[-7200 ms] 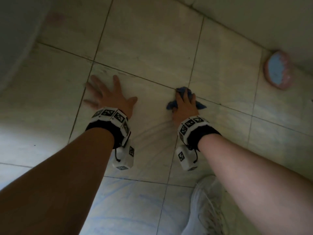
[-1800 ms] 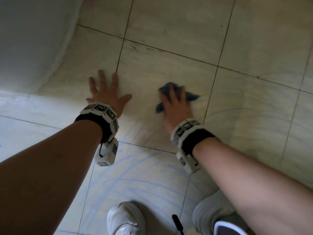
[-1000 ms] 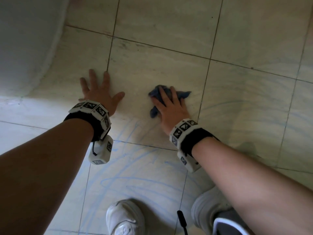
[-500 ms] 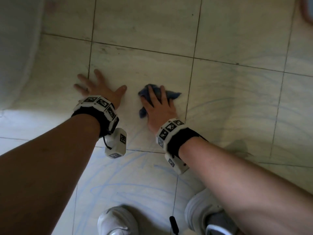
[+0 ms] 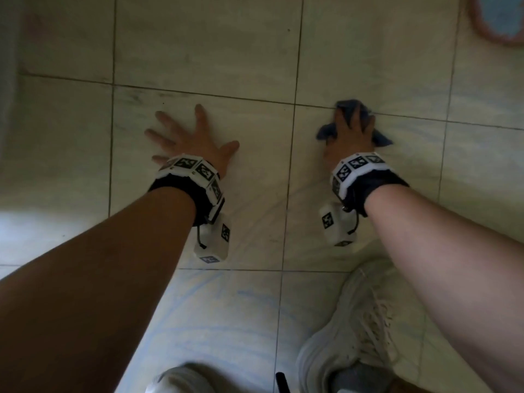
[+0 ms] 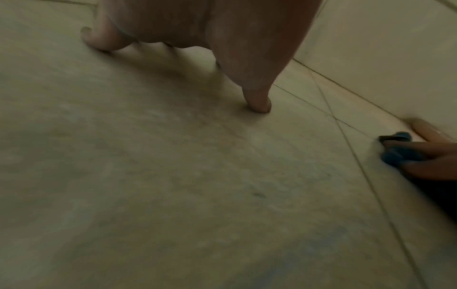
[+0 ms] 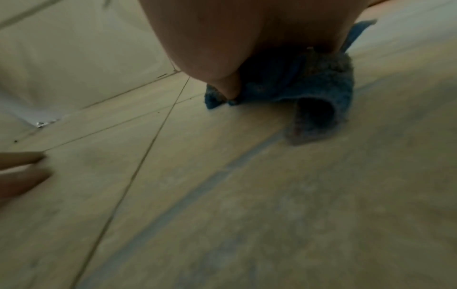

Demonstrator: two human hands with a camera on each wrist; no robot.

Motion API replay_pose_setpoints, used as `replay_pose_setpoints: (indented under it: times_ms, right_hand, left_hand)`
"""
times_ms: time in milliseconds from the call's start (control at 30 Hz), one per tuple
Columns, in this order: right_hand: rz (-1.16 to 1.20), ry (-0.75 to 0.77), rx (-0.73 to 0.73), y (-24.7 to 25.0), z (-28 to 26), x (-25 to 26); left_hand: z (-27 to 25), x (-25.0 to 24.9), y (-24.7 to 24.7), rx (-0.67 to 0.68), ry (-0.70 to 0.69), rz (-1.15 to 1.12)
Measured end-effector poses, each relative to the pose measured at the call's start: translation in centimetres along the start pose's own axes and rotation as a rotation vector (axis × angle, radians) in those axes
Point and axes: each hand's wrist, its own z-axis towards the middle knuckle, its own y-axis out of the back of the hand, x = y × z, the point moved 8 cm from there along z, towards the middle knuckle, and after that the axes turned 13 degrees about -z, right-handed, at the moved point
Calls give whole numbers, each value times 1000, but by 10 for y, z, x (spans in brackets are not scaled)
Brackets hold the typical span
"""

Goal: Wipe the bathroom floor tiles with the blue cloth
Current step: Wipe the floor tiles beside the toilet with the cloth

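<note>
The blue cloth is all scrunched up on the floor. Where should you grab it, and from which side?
From above. The blue cloth lies bunched and low on the floor tiles, so nothing sticks up to pinch. The right hand already lies on top of the middle bunch. I would probably curl the fingers round that thick middle, not the loose corners sticking out on either side.

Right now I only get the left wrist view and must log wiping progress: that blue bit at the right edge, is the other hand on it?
Observer: Yes. In the head view the right hand presses the blue cloth onto the floor tiles, fingers spread over it.
Operator: Where on the tiles is it?
Observer: It lies on a grout line, just right of a grout crossing.
Operator: Is the cloth flat?
Observer: No. The right wrist view shows it bunched, one fold standing open like a pocket.
Operator: Anything near its path?
Observer: A round, blue-centred, reddish-rimmed object lies at the head view's top right corner.
</note>
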Motion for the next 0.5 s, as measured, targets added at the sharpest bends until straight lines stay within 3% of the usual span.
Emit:
replay_pose_setpoints:
  times_ms: [67, 233, 500]
  right_hand:
    - [1, 22, -6, -1, -6, 11]
    - [-45, 244, -69, -11, -41, 60]
    - [-79, 300, 3, -15, -45, 66]
  left_hand:
    - [-1, -21, -8, 25, -23, 17]
    - [6, -52, -19, 39, -6, 26]
    - [10, -57, -16, 105, 12, 56]
